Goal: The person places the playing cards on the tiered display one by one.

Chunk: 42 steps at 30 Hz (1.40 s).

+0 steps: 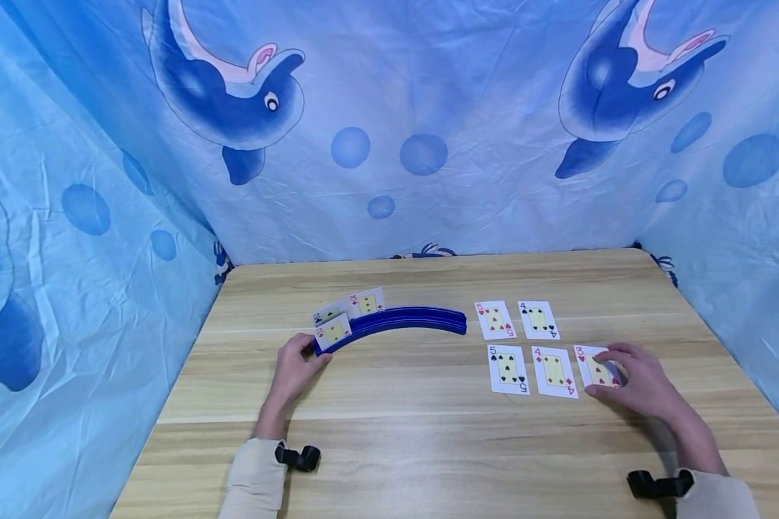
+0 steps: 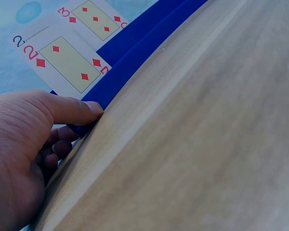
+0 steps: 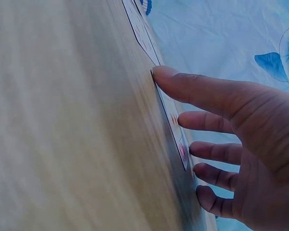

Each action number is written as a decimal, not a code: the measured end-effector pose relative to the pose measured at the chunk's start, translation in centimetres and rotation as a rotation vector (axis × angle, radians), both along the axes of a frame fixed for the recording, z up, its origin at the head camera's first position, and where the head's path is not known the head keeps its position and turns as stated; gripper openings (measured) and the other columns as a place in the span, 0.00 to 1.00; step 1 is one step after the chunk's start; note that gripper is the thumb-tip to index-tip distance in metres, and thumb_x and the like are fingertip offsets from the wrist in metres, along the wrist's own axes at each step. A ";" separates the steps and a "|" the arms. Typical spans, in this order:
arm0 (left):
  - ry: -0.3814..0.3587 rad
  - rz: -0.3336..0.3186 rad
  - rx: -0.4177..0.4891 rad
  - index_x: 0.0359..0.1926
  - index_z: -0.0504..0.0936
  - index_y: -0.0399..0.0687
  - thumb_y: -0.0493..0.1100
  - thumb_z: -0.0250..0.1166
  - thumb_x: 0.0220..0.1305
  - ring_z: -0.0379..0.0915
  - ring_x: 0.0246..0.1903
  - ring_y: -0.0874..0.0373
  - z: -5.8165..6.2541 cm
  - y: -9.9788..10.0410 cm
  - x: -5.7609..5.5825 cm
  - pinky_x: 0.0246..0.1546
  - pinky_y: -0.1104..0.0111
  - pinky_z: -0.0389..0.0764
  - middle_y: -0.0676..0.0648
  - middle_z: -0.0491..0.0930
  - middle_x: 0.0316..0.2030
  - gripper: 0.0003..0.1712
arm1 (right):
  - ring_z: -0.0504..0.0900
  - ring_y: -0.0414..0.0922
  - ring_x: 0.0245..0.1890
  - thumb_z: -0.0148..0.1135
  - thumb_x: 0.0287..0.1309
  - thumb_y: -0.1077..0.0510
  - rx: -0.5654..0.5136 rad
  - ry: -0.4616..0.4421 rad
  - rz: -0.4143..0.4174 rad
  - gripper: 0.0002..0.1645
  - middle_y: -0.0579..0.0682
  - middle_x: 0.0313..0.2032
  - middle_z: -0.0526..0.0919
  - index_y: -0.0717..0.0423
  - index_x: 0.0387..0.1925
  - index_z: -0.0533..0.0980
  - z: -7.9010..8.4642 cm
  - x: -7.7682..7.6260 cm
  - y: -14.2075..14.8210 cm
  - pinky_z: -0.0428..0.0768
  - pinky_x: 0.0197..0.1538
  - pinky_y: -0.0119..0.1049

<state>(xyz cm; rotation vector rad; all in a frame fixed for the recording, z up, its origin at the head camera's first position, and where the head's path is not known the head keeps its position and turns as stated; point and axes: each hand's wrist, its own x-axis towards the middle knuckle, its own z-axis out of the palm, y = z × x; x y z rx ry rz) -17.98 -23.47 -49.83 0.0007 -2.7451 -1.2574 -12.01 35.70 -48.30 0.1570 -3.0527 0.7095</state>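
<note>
A curved blue card holder (image 1: 409, 316) stands on the table with a two of diamonds (image 1: 333, 332) in its front slot. Behind that card are a black two (image 1: 327, 314) and a three of diamonds (image 1: 367, 302). My left hand (image 1: 296, 365) grips the holder's left end, thumb in front and fingers mostly hidden behind. On the right, a three of hearts (image 1: 595, 366) lies flat under my right hand (image 1: 643, 380). The right thumb touches the card's near edge, and the spread fingers reach over its far part.
Left of the right hand lie a four of diamonds (image 1: 554, 370) and a five of spades (image 1: 508, 368). Above them are a five of hearts (image 1: 493, 319) and a black four (image 1: 538, 319). A blue dolphin-print curtain (image 1: 389, 238) borders the wooden table (image 1: 389, 447).
</note>
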 end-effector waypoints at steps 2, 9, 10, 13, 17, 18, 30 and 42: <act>0.000 -0.001 -0.004 0.52 0.82 0.31 0.36 0.73 0.56 0.77 0.52 0.42 0.0 0.0 0.0 0.56 0.52 0.75 0.34 0.82 0.50 0.22 | 0.59 0.75 0.61 0.78 0.45 0.42 0.004 -0.002 0.003 0.41 0.77 0.61 0.65 0.66 0.53 0.77 0.0 0.0 0.0 0.57 0.57 0.72; -0.004 -0.003 -0.002 0.52 0.82 0.31 0.36 0.73 0.56 0.77 0.52 0.42 -0.1 0.0 -0.1 0.56 0.52 0.75 0.34 0.82 0.50 0.22 | 0.61 0.73 0.58 0.79 0.43 0.41 0.029 -0.022 0.001 0.41 0.76 0.60 0.67 0.65 0.51 0.78 0.4 -0.4 -0.2 0.61 0.55 0.71; -0.004 -0.003 -0.002 0.52 0.82 0.31 0.36 0.73 0.56 0.77 0.53 0.42 -0.1 0.0 -0.1 0.57 0.52 0.75 0.34 0.82 0.50 0.23 | 0.61 0.73 0.58 0.79 0.42 0.40 0.037 -0.033 -0.001 0.41 0.76 0.60 0.67 0.65 0.51 0.78 0.5 -0.5 -0.3 0.62 0.54 0.71; -0.004 -0.005 -0.004 0.53 0.82 0.31 0.36 0.73 0.56 0.77 0.53 0.42 -0.2 0.0 -0.1 0.57 0.52 0.75 0.34 0.82 0.50 0.23 | 0.61 0.74 0.57 0.79 0.41 0.39 0.056 -0.066 -0.002 0.42 0.77 0.60 0.66 0.65 0.50 0.78 0.8 -0.7 -0.3 0.64 0.53 0.70; -0.004 -0.004 -0.004 0.52 0.82 0.32 0.36 0.73 0.56 0.77 0.51 0.43 -0.3 0.1 -0.1 0.55 0.53 0.75 0.34 0.82 0.49 0.23 | 0.60 0.73 0.56 0.80 0.38 0.39 0.071 -0.096 -0.004 0.42 0.78 0.59 0.66 0.64 0.48 0.78 1.1 -1.0 -0.4 0.66 0.52 0.69; -0.003 -0.005 -0.002 0.52 0.82 0.32 0.36 0.73 0.55 0.77 0.51 0.43 -0.3 0.1 -0.1 0.55 0.54 0.75 0.34 0.82 0.49 0.23 | 0.60 0.73 0.56 0.80 0.38 0.39 0.074 -0.103 -0.007 0.42 0.79 0.59 0.65 0.64 0.48 0.78 1.1 -1.0 -0.4 0.66 0.51 0.69; -0.001 -0.006 0.017 0.52 0.82 0.32 0.35 0.73 0.55 0.77 0.51 0.42 -0.2 0.1 -0.1 0.55 0.53 0.75 0.34 0.82 0.49 0.22 | 0.61 0.69 0.49 0.84 0.30 0.37 0.135 -0.101 -0.073 0.67 0.80 0.55 0.61 0.71 0.65 0.64 1.5 -1.3 -0.9 0.70 0.45 0.62; -0.009 -0.008 0.033 0.52 0.81 0.31 0.36 0.73 0.55 0.77 0.53 0.40 -0.3 -0.2 0.0 0.57 0.50 0.75 0.33 0.81 0.51 0.24 | 0.62 0.65 0.45 0.82 0.30 0.34 0.163 -0.048 -0.072 0.65 0.75 0.52 0.62 0.68 0.63 0.66 1.6 -1.4 -0.8 0.70 0.37 0.51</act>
